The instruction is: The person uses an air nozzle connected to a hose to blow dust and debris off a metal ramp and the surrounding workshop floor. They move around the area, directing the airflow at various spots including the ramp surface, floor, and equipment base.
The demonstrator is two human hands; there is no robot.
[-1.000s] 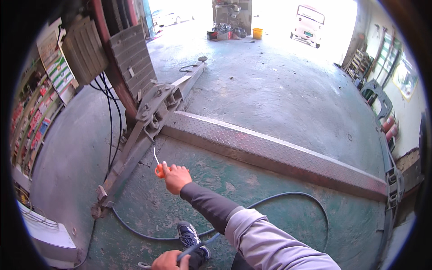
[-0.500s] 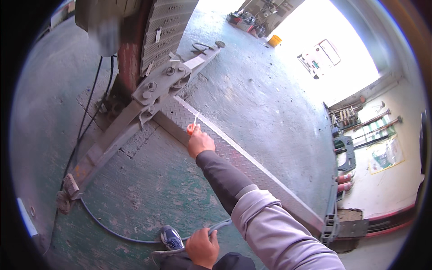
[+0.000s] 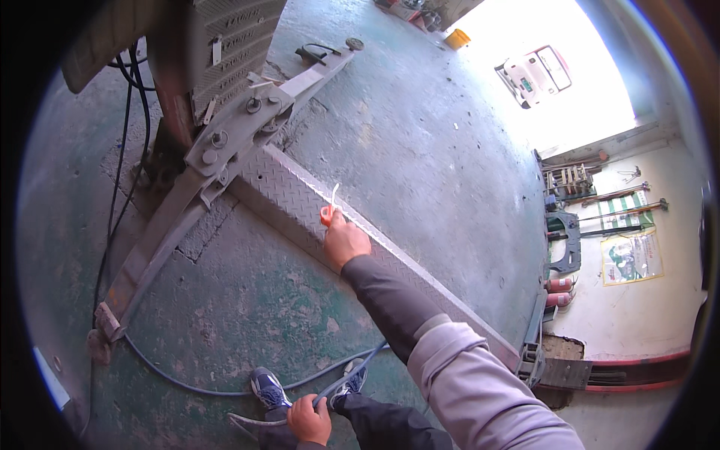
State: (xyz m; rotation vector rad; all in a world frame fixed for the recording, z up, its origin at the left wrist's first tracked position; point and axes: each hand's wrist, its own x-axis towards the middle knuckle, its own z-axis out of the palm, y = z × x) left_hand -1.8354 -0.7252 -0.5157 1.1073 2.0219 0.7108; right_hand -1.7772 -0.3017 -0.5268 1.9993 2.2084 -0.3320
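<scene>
My right hand (image 3: 346, 241) reaches out over the diamond-plate steel beam (image 3: 300, 197). Its closed fingers grip a small orange roll of tape (image 3: 326, 215), from which a thin white strip (image 3: 334, 193) sticks up. Low in the picture, my left hand (image 3: 309, 420) is closed around a grey-blue hose (image 3: 349, 368). One length of the hose runs out past my fingers beside my knee, and another curves over the floor to the left. My shoes (image 3: 268, 388) are just beyond the left hand.
A hinged steel lift arm (image 3: 161, 238) lies across the left, by a post with black cables (image 3: 142, 127). Red extinguishers (image 3: 559, 285) and tools line the right wall. A yellow bucket (image 3: 457, 39) stands near the bright doorway, with a white vehicle (image 3: 536, 79) outside.
The view has shifted, so the lift arm and beam sit further left. My left hand appears lower and more to the left, still on the hose; my right hand keeps hold of the tape.
</scene>
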